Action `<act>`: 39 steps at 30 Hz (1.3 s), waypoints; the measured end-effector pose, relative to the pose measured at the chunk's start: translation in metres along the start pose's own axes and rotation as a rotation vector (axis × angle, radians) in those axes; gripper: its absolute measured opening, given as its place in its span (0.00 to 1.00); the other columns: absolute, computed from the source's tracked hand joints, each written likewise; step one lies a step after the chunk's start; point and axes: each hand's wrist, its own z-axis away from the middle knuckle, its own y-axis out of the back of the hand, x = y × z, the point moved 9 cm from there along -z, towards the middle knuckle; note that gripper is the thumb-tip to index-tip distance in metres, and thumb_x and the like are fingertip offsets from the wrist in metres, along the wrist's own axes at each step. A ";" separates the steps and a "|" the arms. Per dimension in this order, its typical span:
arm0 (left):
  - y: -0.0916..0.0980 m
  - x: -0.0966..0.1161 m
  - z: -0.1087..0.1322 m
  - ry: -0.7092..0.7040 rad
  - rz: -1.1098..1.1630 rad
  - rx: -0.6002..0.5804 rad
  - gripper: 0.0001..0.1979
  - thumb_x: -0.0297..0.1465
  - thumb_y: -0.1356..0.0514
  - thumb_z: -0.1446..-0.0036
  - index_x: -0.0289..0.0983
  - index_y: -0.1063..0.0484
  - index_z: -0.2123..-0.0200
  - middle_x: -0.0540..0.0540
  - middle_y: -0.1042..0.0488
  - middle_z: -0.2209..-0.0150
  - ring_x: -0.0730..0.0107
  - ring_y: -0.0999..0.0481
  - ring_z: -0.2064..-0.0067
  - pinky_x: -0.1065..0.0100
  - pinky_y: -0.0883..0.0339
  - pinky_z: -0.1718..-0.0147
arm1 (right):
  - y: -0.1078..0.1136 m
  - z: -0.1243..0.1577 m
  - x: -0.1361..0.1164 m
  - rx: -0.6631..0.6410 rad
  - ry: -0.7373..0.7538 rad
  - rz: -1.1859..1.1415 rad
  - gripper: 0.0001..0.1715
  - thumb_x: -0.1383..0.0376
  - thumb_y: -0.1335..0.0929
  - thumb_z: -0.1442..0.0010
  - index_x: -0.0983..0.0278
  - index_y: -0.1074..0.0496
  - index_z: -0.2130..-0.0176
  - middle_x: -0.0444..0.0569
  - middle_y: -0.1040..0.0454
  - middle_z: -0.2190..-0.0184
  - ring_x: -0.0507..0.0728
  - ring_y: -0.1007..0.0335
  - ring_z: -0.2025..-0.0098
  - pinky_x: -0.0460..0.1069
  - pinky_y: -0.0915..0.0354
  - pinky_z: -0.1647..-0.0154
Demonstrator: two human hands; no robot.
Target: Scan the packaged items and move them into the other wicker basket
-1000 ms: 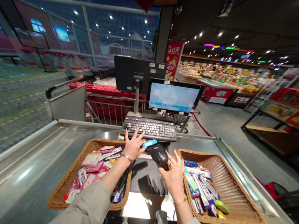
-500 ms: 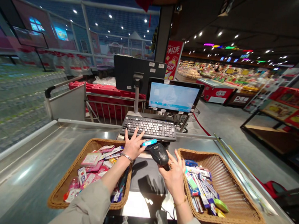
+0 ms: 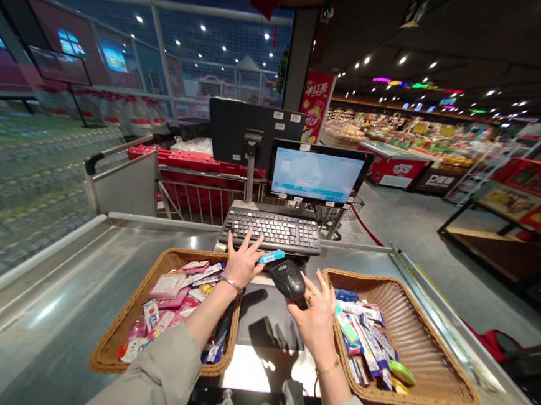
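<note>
My left hand (image 3: pixel 243 266) hovers just in front of the keyboard (image 3: pixel 272 231), its fingers spread. At its thumb side it holds a small, narrow blue packet (image 3: pixel 272 256) with a barcode on the face toward me. My right hand (image 3: pixel 316 309) grips a black handheld barcode scanner (image 3: pixel 287 279), whose head points at the packet. Under my left forearm is a wicker basket (image 3: pixel 121 315) of small boxes and packets, partly hidden by the sleeve. A second wicker basket (image 3: pixel 433 327) on the right holds several slim boxes and a green packet (image 3: pixel 401 372).
Behind the keyboard stand a lit screen (image 3: pixel 317 174) and a dark monitor back (image 3: pixel 255 132). Both baskets rest on a metal counter (image 3: pixel 65 280). Beyond it are a cart with a metal panel (image 3: pixel 124 185), a red freezer (image 3: pixel 390 168) and a shelf rack (image 3: pixel 498 226).
The blue packet has turned slightly, so its barcode now shows. Both hands and the scanner stay nearly in place; the whole view has shifted slightly.
</note>
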 end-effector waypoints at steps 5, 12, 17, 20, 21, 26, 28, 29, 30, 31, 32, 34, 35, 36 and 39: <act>0.000 0.000 -0.001 -0.010 0.002 0.002 0.08 0.33 0.39 0.44 0.45 0.23 0.60 0.48 0.31 0.39 0.45 0.46 0.32 0.27 0.75 0.38 | 0.000 0.000 -0.001 -0.003 0.008 0.000 0.13 0.64 0.31 0.49 0.57 0.22 0.61 0.46 0.25 0.47 0.68 0.48 0.34 0.72 0.59 0.35; 0.001 0.000 -0.002 -0.006 0.009 0.012 0.08 0.33 0.39 0.44 0.45 0.22 0.60 0.48 0.31 0.39 0.44 0.45 0.32 0.26 0.74 0.38 | 0.001 0.001 0.000 -0.002 0.008 0.002 0.15 0.64 0.31 0.48 0.56 0.22 0.59 0.46 0.25 0.47 0.67 0.48 0.33 0.72 0.61 0.35; 0.005 0.000 -0.002 0.001 0.012 0.037 0.07 0.33 0.39 0.44 0.45 0.22 0.61 0.48 0.31 0.40 0.44 0.45 0.32 0.27 0.74 0.38 | 0.006 0.001 0.006 0.043 -0.015 -0.020 0.12 0.62 0.31 0.47 0.56 0.22 0.60 0.46 0.25 0.47 0.67 0.47 0.34 0.71 0.58 0.36; 0.006 0.001 -0.003 0.005 0.019 0.047 0.08 0.34 0.38 0.44 0.46 0.23 0.60 0.48 0.30 0.40 0.44 0.45 0.32 0.27 0.74 0.38 | 0.013 0.002 0.009 0.096 -0.018 -0.047 0.12 0.61 0.30 0.47 0.57 0.22 0.61 0.48 0.24 0.49 0.67 0.45 0.35 0.69 0.53 0.37; 0.006 0.002 -0.004 0.002 0.023 0.046 0.08 0.34 0.38 0.44 0.46 0.23 0.60 0.48 0.31 0.40 0.44 0.45 0.32 0.27 0.74 0.38 | 0.015 0.002 0.010 0.113 -0.020 -0.054 0.12 0.60 0.30 0.47 0.58 0.22 0.61 0.49 0.24 0.49 0.67 0.45 0.35 0.69 0.52 0.37; 0.008 0.013 -0.010 -0.047 0.052 0.057 0.08 0.35 0.39 0.43 0.45 0.23 0.61 0.47 0.30 0.40 0.44 0.44 0.33 0.28 0.75 0.38 | 0.027 0.003 0.023 0.188 -0.073 -0.074 0.13 0.57 0.31 0.46 0.60 0.22 0.62 0.52 0.23 0.51 0.67 0.45 0.36 0.69 0.52 0.37; 0.009 0.018 -0.013 -0.056 0.065 0.063 0.07 0.35 0.39 0.43 0.45 0.23 0.61 0.47 0.30 0.41 0.45 0.44 0.33 0.28 0.75 0.38 | 0.032 0.003 0.030 0.216 -0.108 -0.088 0.15 0.55 0.31 0.46 0.60 0.21 0.62 0.53 0.22 0.52 0.67 0.44 0.36 0.68 0.52 0.37; 0.009 0.020 -0.015 -0.058 0.071 0.061 0.07 0.35 0.39 0.43 0.45 0.23 0.61 0.48 0.30 0.41 0.45 0.44 0.33 0.29 0.76 0.38 | 0.035 0.003 0.034 0.232 -0.127 -0.097 0.16 0.54 0.31 0.47 0.60 0.21 0.62 0.53 0.22 0.53 0.67 0.43 0.36 0.68 0.51 0.37; 0.009 0.022 -0.016 -0.058 0.077 0.057 0.07 0.35 0.39 0.43 0.45 0.23 0.61 0.48 0.30 0.40 0.46 0.44 0.32 0.29 0.76 0.37 | 0.038 0.003 0.037 0.248 -0.143 -0.105 0.16 0.54 0.30 0.47 0.60 0.21 0.63 0.52 0.22 0.53 0.67 0.43 0.36 0.68 0.51 0.37; 0.009 0.025 -0.018 -0.061 0.083 0.052 0.07 0.35 0.39 0.43 0.46 0.23 0.60 0.48 0.30 0.40 0.46 0.45 0.32 0.29 0.76 0.38 | 0.042 0.004 0.040 0.265 -0.156 -0.111 0.16 0.53 0.30 0.47 0.60 0.21 0.63 0.52 0.22 0.54 0.67 0.43 0.37 0.68 0.51 0.37; 0.009 0.028 -0.019 -0.065 0.089 0.047 0.08 0.35 0.39 0.42 0.46 0.23 0.60 0.48 0.31 0.40 0.46 0.45 0.32 0.29 0.76 0.38 | 0.045 0.004 0.042 0.280 -0.165 -0.113 0.16 0.53 0.30 0.48 0.60 0.21 0.64 0.52 0.21 0.55 0.67 0.42 0.37 0.68 0.51 0.36; 0.009 0.035 -0.022 -0.079 0.098 0.041 0.08 0.36 0.39 0.42 0.46 0.23 0.59 0.47 0.31 0.40 0.46 0.44 0.33 0.28 0.76 0.38 | 0.051 0.006 0.044 0.299 -0.173 -0.103 0.17 0.53 0.30 0.48 0.60 0.21 0.64 0.53 0.21 0.55 0.67 0.42 0.37 0.67 0.53 0.36; 0.009 0.038 -0.024 -0.087 0.101 0.039 0.08 0.36 0.40 0.41 0.46 0.23 0.59 0.47 0.31 0.40 0.45 0.44 0.33 0.28 0.76 0.38 | 0.054 0.007 0.045 0.307 -0.176 -0.094 0.17 0.53 0.30 0.48 0.61 0.21 0.63 0.54 0.21 0.55 0.67 0.42 0.37 0.67 0.53 0.36; 0.009 0.042 -0.026 -0.094 0.103 0.036 0.08 0.37 0.40 0.41 0.46 0.23 0.59 0.47 0.31 0.40 0.45 0.44 0.33 0.27 0.76 0.38 | 0.057 0.007 0.046 0.315 -0.180 -0.085 0.17 0.54 0.30 0.47 0.61 0.21 0.63 0.54 0.21 0.55 0.67 0.42 0.37 0.67 0.54 0.35; 0.008 0.052 -0.030 -0.108 0.109 0.022 0.09 0.37 0.40 0.41 0.46 0.23 0.58 0.46 0.31 0.40 0.46 0.44 0.33 0.27 0.76 0.38 | 0.066 0.011 0.051 0.345 -0.194 -0.068 0.15 0.55 0.30 0.46 0.62 0.21 0.63 0.54 0.21 0.55 0.66 0.41 0.37 0.67 0.55 0.35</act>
